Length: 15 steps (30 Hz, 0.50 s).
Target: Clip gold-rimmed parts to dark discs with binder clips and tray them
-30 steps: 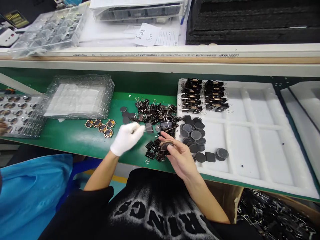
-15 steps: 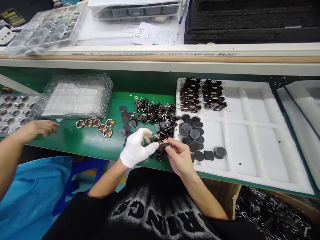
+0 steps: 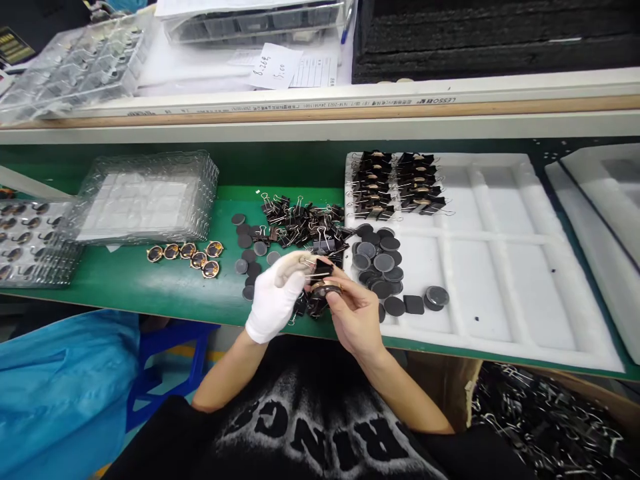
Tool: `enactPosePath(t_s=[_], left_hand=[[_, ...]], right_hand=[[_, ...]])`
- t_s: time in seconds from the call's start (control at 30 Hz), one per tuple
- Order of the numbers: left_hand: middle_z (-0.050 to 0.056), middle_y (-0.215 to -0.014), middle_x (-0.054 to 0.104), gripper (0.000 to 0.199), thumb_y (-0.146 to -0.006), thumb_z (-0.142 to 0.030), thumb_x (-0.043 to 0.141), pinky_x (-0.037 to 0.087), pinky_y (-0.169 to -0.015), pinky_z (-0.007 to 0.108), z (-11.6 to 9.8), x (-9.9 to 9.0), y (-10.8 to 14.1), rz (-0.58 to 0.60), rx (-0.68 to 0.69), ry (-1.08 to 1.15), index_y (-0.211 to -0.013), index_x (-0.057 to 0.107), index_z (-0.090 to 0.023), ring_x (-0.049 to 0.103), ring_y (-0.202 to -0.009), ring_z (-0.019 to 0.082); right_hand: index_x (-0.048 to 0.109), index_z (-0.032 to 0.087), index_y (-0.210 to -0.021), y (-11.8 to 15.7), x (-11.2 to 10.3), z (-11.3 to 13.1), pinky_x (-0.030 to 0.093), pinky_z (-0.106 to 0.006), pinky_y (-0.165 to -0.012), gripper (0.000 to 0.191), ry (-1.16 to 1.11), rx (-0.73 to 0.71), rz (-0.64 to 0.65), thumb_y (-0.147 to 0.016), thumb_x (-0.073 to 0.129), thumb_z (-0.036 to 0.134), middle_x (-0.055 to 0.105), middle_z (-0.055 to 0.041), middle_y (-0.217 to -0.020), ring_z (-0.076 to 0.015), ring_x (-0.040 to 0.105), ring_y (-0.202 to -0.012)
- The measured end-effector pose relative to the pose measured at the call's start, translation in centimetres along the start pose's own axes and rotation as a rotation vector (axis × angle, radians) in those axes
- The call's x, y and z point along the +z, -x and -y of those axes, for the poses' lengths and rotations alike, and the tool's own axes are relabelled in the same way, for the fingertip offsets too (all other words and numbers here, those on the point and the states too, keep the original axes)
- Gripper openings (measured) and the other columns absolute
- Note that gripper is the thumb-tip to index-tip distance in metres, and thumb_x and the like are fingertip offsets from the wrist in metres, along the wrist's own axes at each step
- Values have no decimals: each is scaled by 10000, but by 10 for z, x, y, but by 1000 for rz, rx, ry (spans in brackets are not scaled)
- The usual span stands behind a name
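My left hand (image 3: pixel 273 297), in a white glove, pinches the wire handles of a black binder clip (image 3: pixel 324 268). Bare fingers of my right hand (image 3: pixel 357 315) grip a round dark piece with a gold-coloured rim (image 3: pixel 326 288), just below the clip. Whether clip and round piece touch is hard to make out. Behind my hands lies a heap of loose binder clips (image 3: pixel 300 223). Black discs (image 3: pixel 244 240) are scattered left of it, and a pile of dark discs (image 3: pixel 383 263) sits to the right.
A white foam tray (image 3: pixel 500 293) holds rows of clipped pieces (image 3: pixel 373 180). Gold-rimmed round pieces (image 3: pixel 199 259) lie at left before stacked clear trays (image 3: pixel 150 200). A shelf edge (image 3: pixel 320 127) crosses above the bench. A box of binder clips (image 3: pixel 545 413) stands below right.
My left hand has brought the binder clip's handles upright above the round piece. The co-worker's hand at left has gone out of view. The whole view has shifted slightly.
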<state>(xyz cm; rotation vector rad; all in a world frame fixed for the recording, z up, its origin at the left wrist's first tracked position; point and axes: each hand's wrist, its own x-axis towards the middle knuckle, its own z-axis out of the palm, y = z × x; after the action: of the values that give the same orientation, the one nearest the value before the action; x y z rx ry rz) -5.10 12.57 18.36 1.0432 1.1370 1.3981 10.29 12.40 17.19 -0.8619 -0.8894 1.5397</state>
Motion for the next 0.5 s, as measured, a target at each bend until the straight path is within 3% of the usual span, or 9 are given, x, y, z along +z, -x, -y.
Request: enactPosePath(t_s=[0.07,0.2,0.37,0.5], left_hand=[[143,-1226,753,478,-927,-490,694,621,-980,385,-7,-9,-4,-22,-4,-48,-1285,666,-175,734,-1130,256],[110,-1170,784,390,-916,-425,721,616,-1008,375,-28,-21,-12,59,18,-234,-1228,717,-192,759,-1063,230],[60,-1124,802,262,-924,-343,705,608,-1033,360,-47,-15,-20,228,64,-404,-1136,765,-201,765,-1036,205],[42,-1132,803,251,-922,-317,694,613,-1020,338,-50,-10,-25,275,77,-462,-1136,769,-208,769,-1034,199]], right_hand=[[810,330,-1042,-2,-5,9,565,-472,-1055,164,68,-21,-10,-881,780,337,734,-35,-1310,-267,704,-1186],[818,307,-1033,-8,-18,22,610,-442,-964,176,352,-62,-56,-859,791,315,817,-27,-1048,-249,767,-972],[806,329,-1124,-13,-24,25,630,-398,-886,302,582,-192,9,-827,807,281,824,1,-1025,-236,782,-865],[774,336,-1210,-12,-25,23,638,-359,-801,398,642,-254,42,-818,825,296,825,10,-1007,-220,778,-793]])
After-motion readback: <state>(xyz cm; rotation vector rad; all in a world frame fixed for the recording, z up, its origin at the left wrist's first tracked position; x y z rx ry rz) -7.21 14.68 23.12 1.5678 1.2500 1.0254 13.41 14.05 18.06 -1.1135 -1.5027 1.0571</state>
